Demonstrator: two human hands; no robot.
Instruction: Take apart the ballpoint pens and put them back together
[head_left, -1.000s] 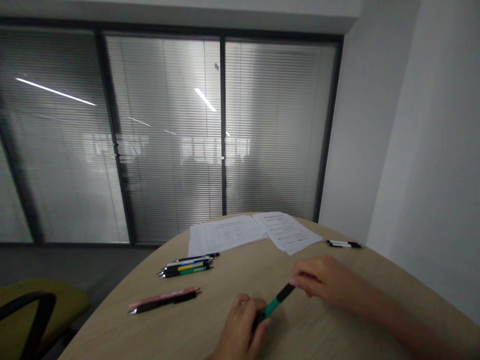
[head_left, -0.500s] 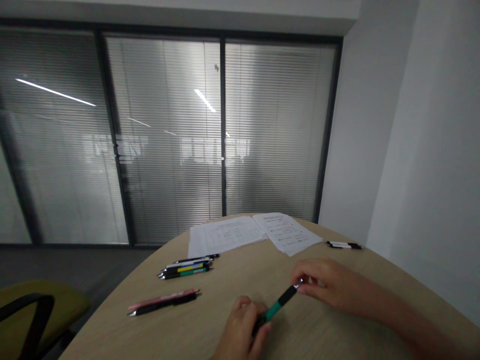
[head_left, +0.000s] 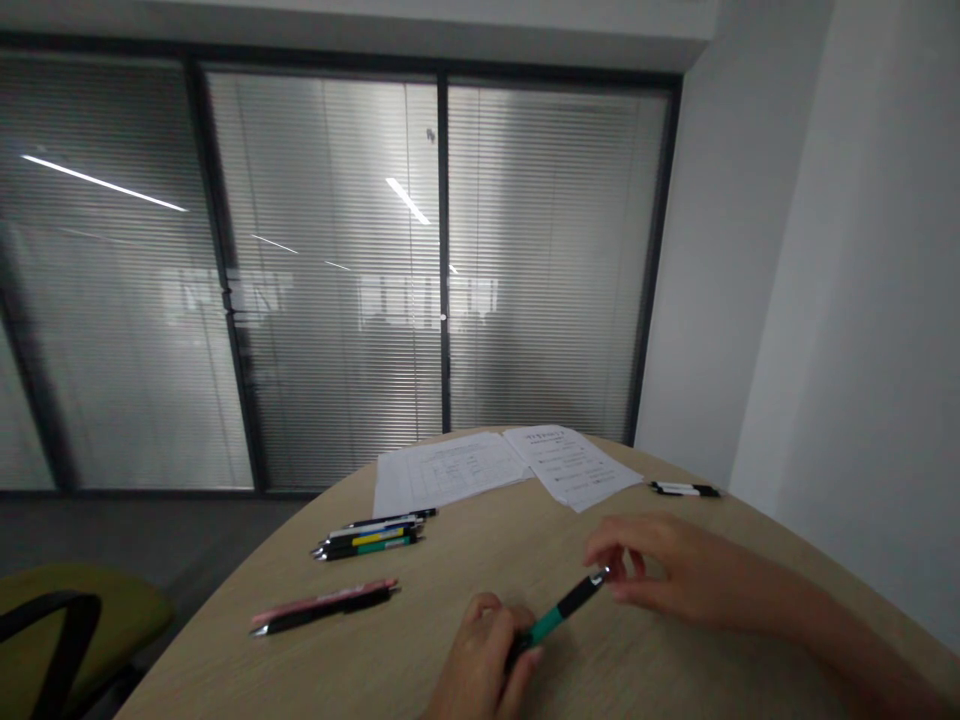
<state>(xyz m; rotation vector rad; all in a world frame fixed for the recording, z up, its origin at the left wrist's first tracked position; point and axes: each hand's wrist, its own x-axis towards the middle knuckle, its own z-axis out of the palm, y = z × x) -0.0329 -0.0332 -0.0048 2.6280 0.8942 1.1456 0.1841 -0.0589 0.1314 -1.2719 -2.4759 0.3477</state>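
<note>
Over tabletop (head_left: pixel 480 570), left hand (head_left: pixel 484 655) gripping green-black pen (head_left: pixel 559 612) in closed fingers; right hand (head_left: pixel 675 570) curving fingers at pen tip, grip unclear.

Dim room. Daylight through grey slatted window blinds (head_left: pixel 555 250), white ceiling-light reflections (head_left: pixel 105 182), soft shadow under right hand (head_left: pixel 697 570). Edges bowed.

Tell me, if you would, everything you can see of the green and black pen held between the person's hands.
The pen is slim, with a smooth, plastic-looking barrel: a green section towards the lower end, a black section above it, and a small metal end glinting at the upper right. It lies slanted, rising to the right. Its lower end disappears into the left hand, which grips it, while the metal end sits by the right hand; whether that hand touches it is hard to tell.
</note>
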